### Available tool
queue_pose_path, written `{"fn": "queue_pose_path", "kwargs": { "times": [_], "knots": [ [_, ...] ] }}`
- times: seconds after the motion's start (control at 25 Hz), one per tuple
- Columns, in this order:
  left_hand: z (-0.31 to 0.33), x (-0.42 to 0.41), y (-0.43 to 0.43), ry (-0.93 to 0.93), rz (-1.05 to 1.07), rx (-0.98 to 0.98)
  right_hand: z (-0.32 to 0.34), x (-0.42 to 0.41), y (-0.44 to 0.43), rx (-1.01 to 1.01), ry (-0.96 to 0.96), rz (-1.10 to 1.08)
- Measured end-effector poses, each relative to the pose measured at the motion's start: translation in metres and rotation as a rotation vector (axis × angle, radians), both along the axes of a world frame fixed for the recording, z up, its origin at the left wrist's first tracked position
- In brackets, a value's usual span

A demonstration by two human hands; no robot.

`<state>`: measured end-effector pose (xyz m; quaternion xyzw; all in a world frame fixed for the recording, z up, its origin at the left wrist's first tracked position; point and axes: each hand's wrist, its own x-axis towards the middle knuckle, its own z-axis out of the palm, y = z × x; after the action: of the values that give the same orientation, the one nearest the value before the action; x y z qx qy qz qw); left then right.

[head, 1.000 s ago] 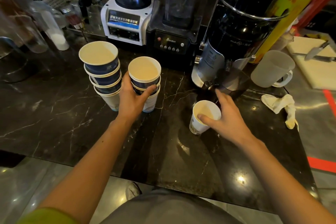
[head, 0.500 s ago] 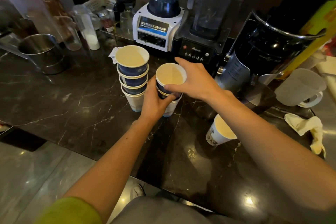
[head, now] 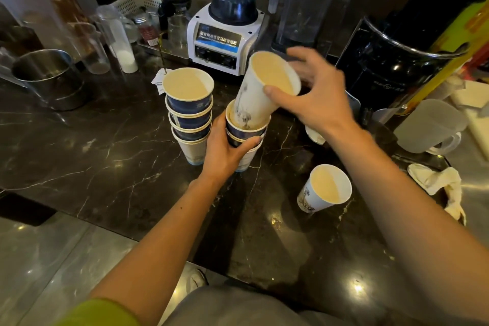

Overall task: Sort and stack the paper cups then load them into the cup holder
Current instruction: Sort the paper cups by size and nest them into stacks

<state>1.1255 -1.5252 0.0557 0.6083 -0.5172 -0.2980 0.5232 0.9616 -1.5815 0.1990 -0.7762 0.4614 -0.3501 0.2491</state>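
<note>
Two stacks of blue-and-white paper cups stand on the dark marble counter. The taller stack is on the left. My left hand wraps around the shorter stack beside it. My right hand grips the rim of a tall white cup, tilted, with its base inside the top cup of the shorter stack. A single white cup stands alone to the right, under my right forearm. No cup holder can be made out.
A white blender, a second blender jar and a black grinder line the back. A steel pot sits at left, a frosted jug and a crumpled cloth at right. The counter's front edge runs near me.
My right hand left the single white cup, reached to the shorter stack, and now holds a tall white cup tilted in its top. My left hand stayed on that stack.
</note>
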Motion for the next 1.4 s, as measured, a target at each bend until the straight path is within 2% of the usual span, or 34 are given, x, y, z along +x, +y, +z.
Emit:
{"fn": "queue_pose_path", "kwargs": {
  "times": [0.08, 0.24, 0.44, 0.56, 0.88, 1.12, 1.24, 1.4],
  "knots": [
    [-0.002, 0.001, 0.002, -0.005, 0.015, 0.011, 0.019, -0.024, 0.01, -0.027, -0.098, -0.048],
    [-0.007, 0.0, -0.002, -0.009, 0.018, 0.034, 0.023, -0.088, 0.039, -0.051, -0.138, -0.182],
    [-0.01, 0.0, -0.005, -0.013, 0.019, 0.025, -0.007, -0.146, 0.066, 0.013, -0.056, -0.278],
    [-0.009, -0.001, -0.004, -0.01, 0.016, 0.028, -0.034, -0.156, 0.076, 0.069, 0.1, -0.292],
    [-0.009, 0.0, -0.003, -0.059, -0.004, 0.027, -0.102, -0.137, 0.072, 0.392, 0.445, -0.147],
    [-0.012, -0.002, 0.001, -0.005, -0.037, 0.057, -0.044, -0.059, 0.036, 0.149, 0.344, 0.044],
    [-0.01, -0.004, 0.004, -0.009, -0.049, 0.042, -0.048, -0.003, 0.006, 0.203, 0.38, 0.189],
    [-0.012, 0.003, 0.006, -0.003, -0.018, 0.056, -0.063, 0.022, -0.003, 0.171, 0.26, 0.164]
  ]
}}
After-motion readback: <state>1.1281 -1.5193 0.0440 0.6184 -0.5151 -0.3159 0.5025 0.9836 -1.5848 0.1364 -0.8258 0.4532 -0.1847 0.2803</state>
